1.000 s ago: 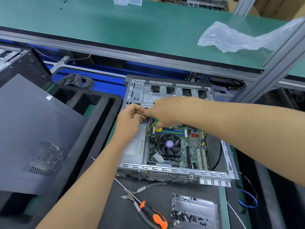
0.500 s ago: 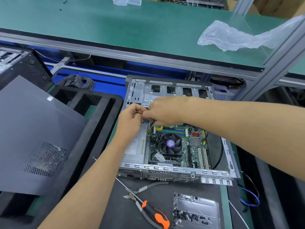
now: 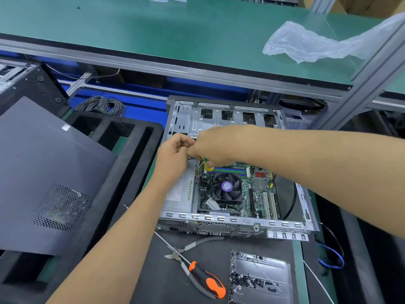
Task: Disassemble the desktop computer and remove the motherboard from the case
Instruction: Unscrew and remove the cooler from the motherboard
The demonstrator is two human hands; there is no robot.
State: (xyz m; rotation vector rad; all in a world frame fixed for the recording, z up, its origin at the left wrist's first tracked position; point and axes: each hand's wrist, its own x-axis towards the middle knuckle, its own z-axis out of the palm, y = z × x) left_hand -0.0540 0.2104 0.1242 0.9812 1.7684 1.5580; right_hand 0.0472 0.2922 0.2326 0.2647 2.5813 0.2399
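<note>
Over case (image 3: 241, 221), left hand (image 3: 173, 154), right hand (image 3: 213, 144) hide grasped item.

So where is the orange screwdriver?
In the head view, the orange screwdriver lies on the dark mat in front of the computer case, across the pliers and left of the screw tray.

Motherboard (image 3: 252, 191) inside case (image 3: 219, 220); screwdriver (image 3: 203, 279) and screw tray (image 3: 260, 268) in front; side panel (image 3: 43, 172) left.
</note>
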